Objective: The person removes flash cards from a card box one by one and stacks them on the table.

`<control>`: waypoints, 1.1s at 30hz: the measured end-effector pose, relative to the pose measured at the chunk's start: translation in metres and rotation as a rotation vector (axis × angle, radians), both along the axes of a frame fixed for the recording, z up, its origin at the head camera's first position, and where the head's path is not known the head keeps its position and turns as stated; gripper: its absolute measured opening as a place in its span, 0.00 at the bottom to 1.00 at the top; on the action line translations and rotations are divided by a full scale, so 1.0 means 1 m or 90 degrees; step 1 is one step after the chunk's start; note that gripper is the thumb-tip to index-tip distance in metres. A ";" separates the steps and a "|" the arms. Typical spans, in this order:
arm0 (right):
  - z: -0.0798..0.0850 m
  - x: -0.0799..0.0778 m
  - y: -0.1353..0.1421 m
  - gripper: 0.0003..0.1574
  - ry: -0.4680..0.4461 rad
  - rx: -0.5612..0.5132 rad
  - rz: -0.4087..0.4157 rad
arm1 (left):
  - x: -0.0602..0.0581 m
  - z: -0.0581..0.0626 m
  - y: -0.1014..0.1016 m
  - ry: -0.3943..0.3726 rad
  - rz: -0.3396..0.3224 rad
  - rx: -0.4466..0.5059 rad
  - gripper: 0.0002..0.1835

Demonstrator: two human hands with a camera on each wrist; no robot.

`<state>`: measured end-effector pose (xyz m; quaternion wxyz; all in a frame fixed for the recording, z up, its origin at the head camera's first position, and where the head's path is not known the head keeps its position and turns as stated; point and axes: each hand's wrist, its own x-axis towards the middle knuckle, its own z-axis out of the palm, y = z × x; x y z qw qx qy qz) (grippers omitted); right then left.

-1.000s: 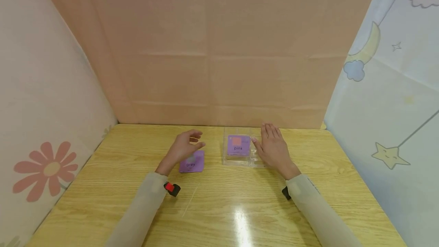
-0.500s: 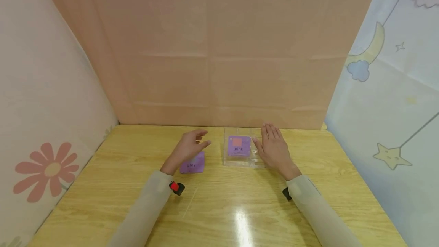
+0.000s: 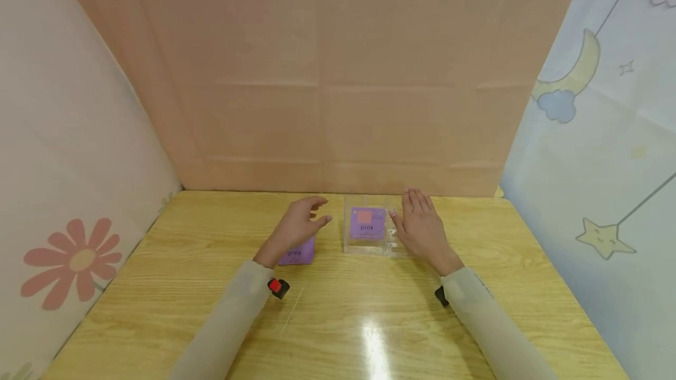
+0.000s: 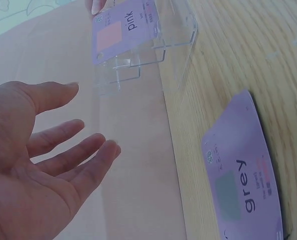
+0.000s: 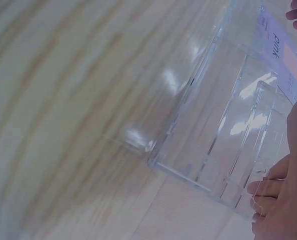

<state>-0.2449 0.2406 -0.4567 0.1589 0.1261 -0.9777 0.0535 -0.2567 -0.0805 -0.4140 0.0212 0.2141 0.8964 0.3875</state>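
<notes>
By count, on my remote feed I get: 1 left hand [image 3: 297,226] & 1 right hand [image 3: 424,232]; 1 "grey" card [image 4: 243,175] & 1 "pink" card [image 3: 368,223]; 1 clear stand [image 5: 223,117]; 1 wood tbl [image 3: 327,321]; 2 pale sleeves [image 3: 227,321]; 2 dk wrist straps [image 3: 284,288]; 2 printed side walls [image 3: 63,104] w/ 1 whole red flower [image 3: 79,260] & 1 crescent moon [image 3: 587,63]

Left sheet [image 3: 63,110]: big reddish flower [image 3: 81,260]
Back sheet [image 3: 327,57]: tan, kinda creased
Right sheet [image 3: 628,304]: moon [image 3: 587,66], star [image 3: 605,238], blue cloud [image 3: 557,106]
Table [image 3: 327,321]: shiny woodgrain
</notes>
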 end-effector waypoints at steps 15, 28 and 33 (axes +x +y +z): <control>-0.004 -0.002 0.000 0.43 0.022 -0.013 0.008 | -0.001 0.000 0.011 0.035 -0.004 -0.036 0.27; -0.004 -0.003 0.001 0.42 0.025 -0.004 0.003 | -0.004 0.002 0.027 0.047 -0.008 -0.042 0.26; -0.003 -0.002 0.000 0.42 0.028 -0.001 0.007 | -0.003 0.002 0.033 0.078 -0.009 -0.071 0.26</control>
